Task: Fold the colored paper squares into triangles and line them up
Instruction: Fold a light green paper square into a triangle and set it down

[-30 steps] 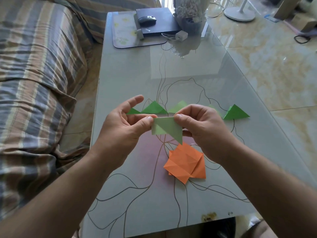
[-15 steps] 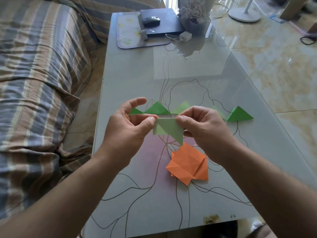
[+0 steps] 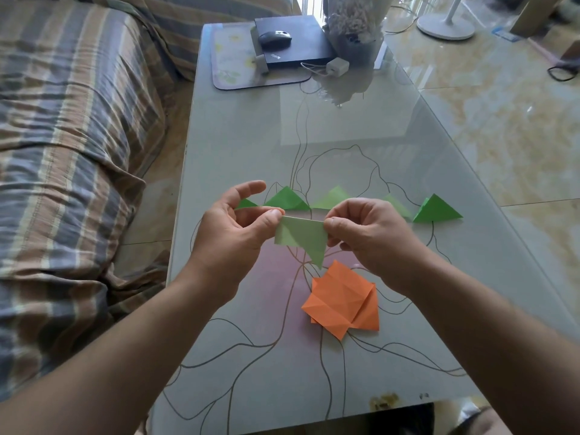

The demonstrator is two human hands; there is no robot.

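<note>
A pale green paper [image 3: 303, 240], part folded with a point hanging down, is held in the air over the glass table [image 3: 361, 152]. My left hand [image 3: 233, 233] pinches its left top corner and my right hand [image 3: 373, 233] pinches its right top corner. Behind the hands a row of folded green triangles lies on the table: a dark one [image 3: 287, 199], a pale one [image 3: 332, 197] and a dark one at the right end [image 3: 436, 210]; others are partly hidden by my hands. A small stack of creased orange paper squares [image 3: 342, 301] lies just below the held paper.
A striped sofa [image 3: 69, 136] runs along the table's left side. At the table's far end sit a mat [image 3: 229, 61], a black box [image 3: 301, 39] with a mouse [image 3: 275, 38], a vase of dried flowers [image 3: 354, 23] and a white charger [image 3: 337, 65].
Both hands keep the same pinch on the pale green paper. The view has shifted slightly; the paper's fold looks nearly unchanged.
</note>
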